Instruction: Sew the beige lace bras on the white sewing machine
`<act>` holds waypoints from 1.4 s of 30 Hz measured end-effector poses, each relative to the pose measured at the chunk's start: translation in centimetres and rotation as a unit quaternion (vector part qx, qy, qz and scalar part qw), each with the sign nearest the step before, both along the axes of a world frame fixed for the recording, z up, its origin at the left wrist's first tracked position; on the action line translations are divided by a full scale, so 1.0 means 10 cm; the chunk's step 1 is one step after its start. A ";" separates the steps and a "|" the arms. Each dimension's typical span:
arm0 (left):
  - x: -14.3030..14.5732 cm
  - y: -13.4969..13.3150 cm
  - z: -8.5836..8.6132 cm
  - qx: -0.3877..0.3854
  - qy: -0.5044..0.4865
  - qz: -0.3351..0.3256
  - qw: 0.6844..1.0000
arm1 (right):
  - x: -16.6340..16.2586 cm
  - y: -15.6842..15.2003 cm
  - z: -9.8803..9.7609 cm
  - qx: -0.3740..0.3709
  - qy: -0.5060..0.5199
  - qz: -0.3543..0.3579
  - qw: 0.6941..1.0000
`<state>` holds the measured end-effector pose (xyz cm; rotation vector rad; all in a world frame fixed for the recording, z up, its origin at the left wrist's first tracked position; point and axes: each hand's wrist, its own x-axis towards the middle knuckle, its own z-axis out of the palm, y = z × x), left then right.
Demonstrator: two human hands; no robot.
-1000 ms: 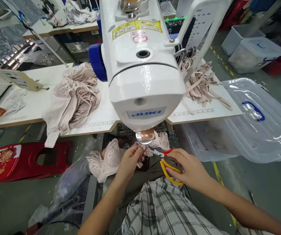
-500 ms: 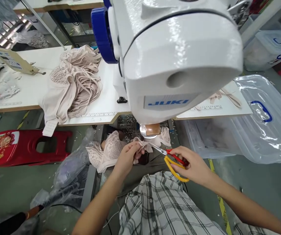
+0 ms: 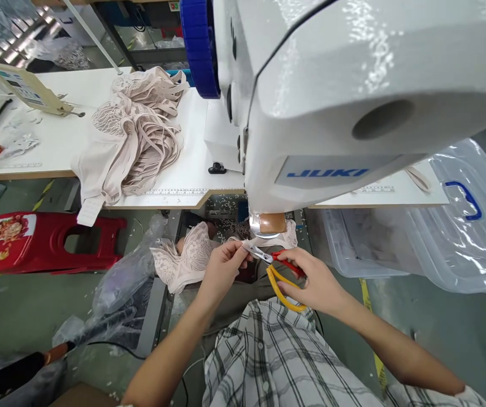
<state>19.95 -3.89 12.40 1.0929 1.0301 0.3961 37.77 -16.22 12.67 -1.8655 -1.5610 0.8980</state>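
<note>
In my right hand (image 3: 311, 280) is a pair of scissors (image 3: 283, 285) with one red and one yellow handle loop. The blades point left and reach the fingertips of my left hand (image 3: 224, 265). That hand pinches an edge of a pale pink lace bra (image 3: 192, 257) just below the sewing head. One cup of the bra hangs to the left of my left hand, and more lace (image 3: 289, 234) shows on the right, beneath the machine. Whether the blades are closed on the fabric I cannot tell.
A white sewing machine (image 3: 311, 141) looms right above my hands. Bras lie in a pile (image 3: 137, 135) on the white table (image 3: 192, 124) at left. A red stool (image 3: 43, 243) stands at lower left; a clear plastic bin with lid (image 3: 472, 226) is at right.
The scissors and my right hand have moved left, bringing the blades up to my left fingertips. My view has shifted, so the machine head looks larger and further right.
</note>
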 end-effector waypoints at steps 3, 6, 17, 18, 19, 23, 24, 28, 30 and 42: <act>-0.02 0.01 0.00 0.034 0.016 -0.005 0.999 | 0.00 0.06 -0.01 -0.015 0.000 0.002 1.000; -0.04 0.01 -0.03 0.050 0.019 -0.004 0.999 | 0.02 0.08 -0.01 -0.026 0.004 0.000 1.000; 0.00 -0.05 -0.09 -0.034 -0.070 0.097 0.992 | 0.36 -0.11 0.09 -0.036 -0.033 -0.042 0.998; 0.01 -0.05 -0.08 -0.042 -0.078 0.097 0.991 | 0.48 -0.08 0.11 -0.038 -0.054 -0.056 0.996; 0.02 -0.05 -0.08 -0.044 -0.083 0.095 0.991 | 0.61 -0.02 0.14 -0.034 -0.082 -0.075 0.993; 0.06 -0.05 -0.04 -0.062 -0.098 0.086 0.990 | 1.13 0.35 0.23 0.044 -0.233 -0.128 0.963; 0.06 -0.05 -0.02 -0.069 -0.099 0.078 0.990 | 1.18 0.42 0.26 0.071 -0.262 -0.131 0.953; 0.06 -0.01 0.11 -0.135 -0.077 -0.056 0.986 | 0.82 0.49 0.23 0.171 -0.265 -0.089 0.945; 0.08 0.02 0.18 -0.147 -0.057 -0.151 0.976 | 0.48 0.42 0.13 0.161 -0.192 0.078 0.965; 0.10 -0.44 -0.45 0.078 -0.033 -0.057 0.995 | 0.44 0.26 -0.11 0.039 0.162 -0.263 0.950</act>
